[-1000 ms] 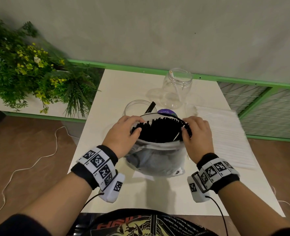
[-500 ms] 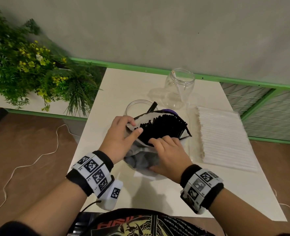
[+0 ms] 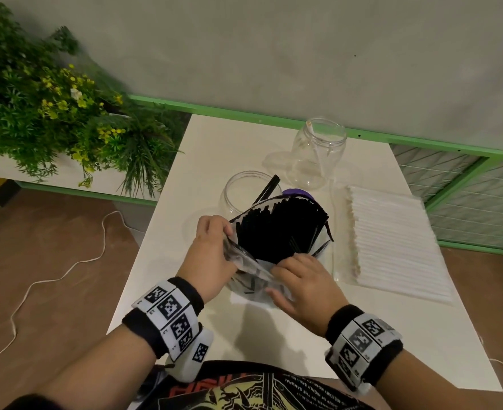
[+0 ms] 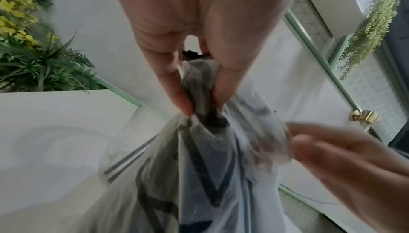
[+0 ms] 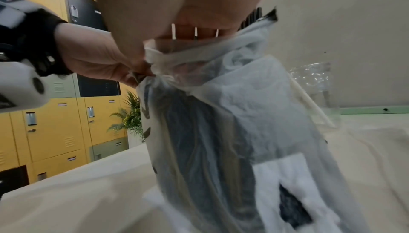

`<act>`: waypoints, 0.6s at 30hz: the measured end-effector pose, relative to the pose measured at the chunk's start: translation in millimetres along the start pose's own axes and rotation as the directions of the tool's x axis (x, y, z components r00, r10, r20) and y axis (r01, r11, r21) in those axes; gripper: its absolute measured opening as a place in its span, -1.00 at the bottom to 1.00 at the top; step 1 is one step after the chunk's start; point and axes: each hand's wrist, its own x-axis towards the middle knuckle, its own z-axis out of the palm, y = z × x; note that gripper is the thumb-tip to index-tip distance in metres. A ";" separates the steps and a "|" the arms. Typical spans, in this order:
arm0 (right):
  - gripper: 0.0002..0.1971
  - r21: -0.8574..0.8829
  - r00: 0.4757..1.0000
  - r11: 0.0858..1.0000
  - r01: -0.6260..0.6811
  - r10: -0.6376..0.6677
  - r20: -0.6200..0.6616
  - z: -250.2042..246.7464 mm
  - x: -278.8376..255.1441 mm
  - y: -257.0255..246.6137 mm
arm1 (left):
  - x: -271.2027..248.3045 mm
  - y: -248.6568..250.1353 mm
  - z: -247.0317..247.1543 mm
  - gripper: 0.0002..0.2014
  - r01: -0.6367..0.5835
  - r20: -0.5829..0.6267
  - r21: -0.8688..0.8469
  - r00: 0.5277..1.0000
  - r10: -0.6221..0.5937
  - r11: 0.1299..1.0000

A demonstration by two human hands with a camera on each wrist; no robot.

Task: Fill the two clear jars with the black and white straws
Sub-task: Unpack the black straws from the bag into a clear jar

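A clear plastic bag full of black straws stands on the white table, leaning away from me. My left hand pinches the bag's left edge between thumb and fingers. My right hand grips the bag's near edge, its fingers curled into the film. Just behind the bag, the near clear jar holds a couple of black straws. The far clear jar holds one white straw. A pack of white straws lies to the right.
A planter of green and yellow plants stands left of the table. A green rail runs along the wall behind it. A white cable lies on the brown floor at the left. A purple lid peeks out behind the bag.
My right hand left the bag's right rim and came to its near edge. My left hand now pinches the left edge. The film is pulled lower, baring more of the black straws.
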 end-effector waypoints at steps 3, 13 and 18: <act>-0.63 0.216 0.990 0.967 -0.135 0.143 -0.019 -8.7 -2.3 4.2 | 0.9 -2.8 -4.5 -0.61 0.005 0.100 -0.080 0.995 0.003 0.997; -0.45 0.134 0.863 0.857 -0.498 0.476 0.167 -13.7 32.5 9.6 | 11.3 4.4 5.1 -0.49 0.059 0.069 -0.038 0.996 -0.056 0.998; -0.66 0.040 0.885 0.893 -0.448 0.437 0.160 -4.6 39.6 7.3 | 6.9 9.1 1.5 -0.29 -0.092 0.163 0.083 0.984 0.078 0.992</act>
